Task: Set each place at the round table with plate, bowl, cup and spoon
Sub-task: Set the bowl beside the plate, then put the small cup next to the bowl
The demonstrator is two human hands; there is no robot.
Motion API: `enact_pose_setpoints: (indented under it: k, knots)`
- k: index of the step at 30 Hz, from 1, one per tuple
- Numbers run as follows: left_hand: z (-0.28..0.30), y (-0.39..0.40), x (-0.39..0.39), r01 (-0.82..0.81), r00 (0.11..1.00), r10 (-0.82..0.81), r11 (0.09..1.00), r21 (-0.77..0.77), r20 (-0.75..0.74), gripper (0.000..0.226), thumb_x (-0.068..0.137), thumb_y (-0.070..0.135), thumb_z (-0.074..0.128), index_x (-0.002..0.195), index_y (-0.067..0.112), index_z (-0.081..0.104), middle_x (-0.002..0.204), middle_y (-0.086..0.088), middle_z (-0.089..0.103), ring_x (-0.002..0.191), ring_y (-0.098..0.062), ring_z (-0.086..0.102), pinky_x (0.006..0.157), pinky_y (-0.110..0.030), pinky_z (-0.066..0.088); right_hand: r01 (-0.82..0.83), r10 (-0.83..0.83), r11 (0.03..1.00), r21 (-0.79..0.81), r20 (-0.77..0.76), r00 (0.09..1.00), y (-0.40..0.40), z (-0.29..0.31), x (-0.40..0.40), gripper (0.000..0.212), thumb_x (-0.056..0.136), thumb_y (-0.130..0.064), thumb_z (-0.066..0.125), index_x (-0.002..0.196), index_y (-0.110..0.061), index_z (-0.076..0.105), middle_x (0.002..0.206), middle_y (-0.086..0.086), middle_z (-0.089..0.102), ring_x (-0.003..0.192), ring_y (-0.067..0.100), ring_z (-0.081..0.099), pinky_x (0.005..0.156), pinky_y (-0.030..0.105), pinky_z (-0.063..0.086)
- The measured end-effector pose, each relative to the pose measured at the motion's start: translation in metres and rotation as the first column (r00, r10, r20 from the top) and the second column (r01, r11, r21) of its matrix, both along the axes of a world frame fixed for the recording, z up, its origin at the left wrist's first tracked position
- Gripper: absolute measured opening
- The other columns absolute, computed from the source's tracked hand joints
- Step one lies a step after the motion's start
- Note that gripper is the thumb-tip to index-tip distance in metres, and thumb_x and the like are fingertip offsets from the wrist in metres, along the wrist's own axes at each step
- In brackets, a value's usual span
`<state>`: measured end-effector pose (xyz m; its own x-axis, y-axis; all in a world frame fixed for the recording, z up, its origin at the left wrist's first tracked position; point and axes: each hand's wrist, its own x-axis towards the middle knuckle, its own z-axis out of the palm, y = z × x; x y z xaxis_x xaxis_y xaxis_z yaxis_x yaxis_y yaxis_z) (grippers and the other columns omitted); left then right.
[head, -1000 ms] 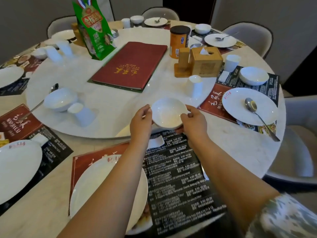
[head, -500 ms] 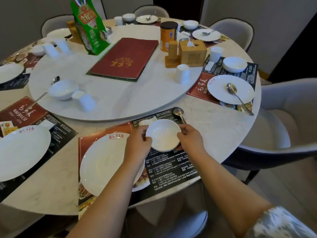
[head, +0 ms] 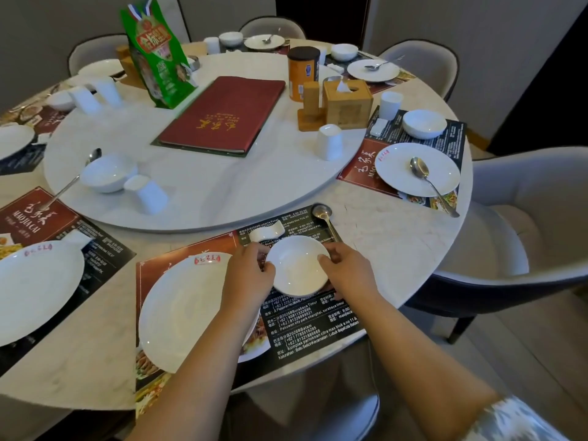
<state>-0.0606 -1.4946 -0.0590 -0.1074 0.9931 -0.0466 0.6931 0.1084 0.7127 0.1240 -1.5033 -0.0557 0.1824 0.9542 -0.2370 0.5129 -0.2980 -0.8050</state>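
So both hands are gripping the small white bowl (head: 297,265) over the black half of the nearest placemat (head: 313,326), w/ the left hand (head: 249,276) curling around its 9 o'clock rim and the right hand (head: 348,272) closing on the 3 o'clock rim, thumb tip lying over the edge; can't tell if the bowl's base is touching the mat or hanging just above it. A big white plate (head: 187,313) is sitting at 9 o'clock of the bowl, on the red half of the same mat, partly under the left forearm. At 12 o'clock of the bowl a little white spoon rest (head: 266,231) is lying just beside it, and a metal spoon (head: 323,216) is lying at approx 1 o'clock, its handle running down behind the right hand. Beyond that the marble turntable (head: 203,192) is carrying a red menu (head: 222,114), a 2nd bowl (head: 106,175) and a white cup (head: 330,142).
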Motion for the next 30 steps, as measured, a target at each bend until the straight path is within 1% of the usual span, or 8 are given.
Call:
enact_pose_setpoints:
  k: [4,9,13,15,18,22,25,30]
  knots:
    - [0.001,0.017,0.001,-0.038,0.999,0.037,0.999,0.020,0.027,0.016,0.088,0.016,0.060,0.100,0.027,0.062,0.110,0.001,0.059,0.102,-0.016,0.058,0.084,-0.029,0.048,0.039,-0.045,0.998,0.051,0.118,0.992,0.013,0.008,0.005,0.023,0.095,-0.034,0.053,0.108,-0.025,0.070,0.094,-0.006,0.069,0.082,0.014,0.062,0.066,0.027,0.048]
    - [0.018,0.053,0.022,-0.046,0.981,0.033,0.997,0.060,0.189,0.017,0.092,0.014,0.057,0.097,0.026,0.068,0.104,0.010,0.065,0.093,-0.005,0.058,0.071,-0.015,0.041,0.122,-0.122,0.984,0.128,-0.012,0.992,0.053,0.018,0.008,0.020,0.093,-0.023,0.057,0.108,-0.021,0.070,0.097,-0.003,0.069,0.083,0.013,0.062,0.067,0.024,0.046]
    - [0.032,0.102,0.049,-0.117,0.846,0.145,0.989,-0.086,0.514,0.022,0.095,0.010,0.051,0.097,0.022,0.069,0.098,0.001,0.071,0.091,-0.013,0.067,0.080,-0.029,0.055,0.122,-0.118,0.965,0.233,-0.031,0.993,0.111,0.026,0.011,0.027,0.087,-0.018,0.064,0.114,-0.021,0.063,0.110,0.004,0.062,0.098,0.018,0.060,0.078,0.027,0.046]
    - [0.036,0.130,0.063,-0.143,0.777,0.190,0.982,-0.125,0.600,0.024,0.095,0.008,0.048,0.101,0.018,0.068,0.101,-0.002,0.071,0.088,-0.014,0.068,0.081,-0.031,0.056,0.123,-0.131,0.948,0.294,0.008,0.991,0.143,0.028,0.013,0.038,0.085,-0.017,0.066,0.122,-0.019,0.058,0.120,0.009,0.054,0.109,0.023,0.055,0.087,0.025,0.042]
    - [0.036,0.174,0.079,-0.144,0.734,0.211,0.977,-0.156,0.646,0.024,0.098,0.012,0.044,0.106,0.018,0.067,0.106,-0.003,0.070,0.095,-0.016,0.067,0.083,-0.030,0.054,0.134,-0.155,0.938,0.320,0.038,0.987,0.189,0.030,0.018,0.057,0.084,-0.019,0.070,0.136,-0.017,0.046,0.131,0.013,0.045,0.120,0.026,0.045,0.093,0.025,0.034]
    - [0.025,0.224,0.096,-0.143,0.709,0.233,0.972,-0.188,0.666,0.027,0.098,0.009,0.041,0.109,0.018,0.064,0.117,-0.005,0.067,0.105,-0.018,0.064,0.092,-0.033,0.053,0.138,-0.195,0.923,0.360,0.126,0.973,0.242,0.021,0.026,0.078,0.081,-0.024,0.075,0.146,-0.016,0.032,0.142,0.014,0.039,0.131,0.030,0.037,0.104,0.037,0.035]
    - [0.016,0.248,0.105,-0.118,0.710,0.232,0.970,-0.212,0.664,0.035,0.099,0.006,0.038,0.122,0.015,0.062,0.124,-0.003,0.063,0.109,-0.018,0.063,0.096,-0.032,0.051,0.112,-0.162,0.928,0.355,0.114,0.980,0.270,0.012,0.034,0.082,0.082,-0.025,0.075,0.147,-0.016,0.027,0.147,0.013,0.038,0.136,0.032,0.033,0.109,0.041,0.032]
    - [0.009,0.264,0.113,-0.092,0.685,0.237,0.966,-0.241,0.689,0.037,0.098,0.005,0.039,0.128,0.015,0.059,0.122,-0.002,0.064,0.104,-0.018,0.064,0.092,-0.031,0.054,0.106,-0.153,0.919,0.380,0.095,0.984,0.291,0.004,0.039,0.077,0.084,-0.025,0.073,0.147,-0.016,0.029,0.143,0.009,0.044,0.133,0.030,0.038,0.108,0.040,0.035]
